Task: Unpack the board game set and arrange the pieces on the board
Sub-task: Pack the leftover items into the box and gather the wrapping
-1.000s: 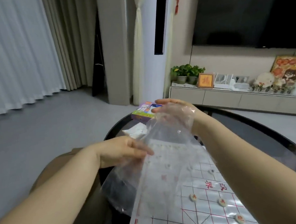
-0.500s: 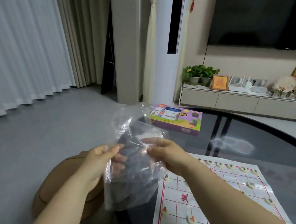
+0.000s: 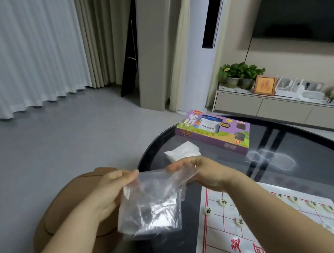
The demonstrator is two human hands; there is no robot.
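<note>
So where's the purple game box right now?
In the head view, the purple box lies centre-right at the far edge of the dark round table, just behind the white folded sheet.

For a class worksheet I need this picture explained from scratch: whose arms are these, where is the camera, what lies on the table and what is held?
There is no machine here: the two bare arms belong to a person. The picture comes from a wide-angle camera worn on that person's head, looking forward and down. The left hand and the right hand each pinch the top edge of a clear plastic bag. Whether anything is inside, I cannot tell. On the dark round glass table lie a paper game board with red lines, round pale pieces on it, a purple game box and a white folded sheet.
</note>
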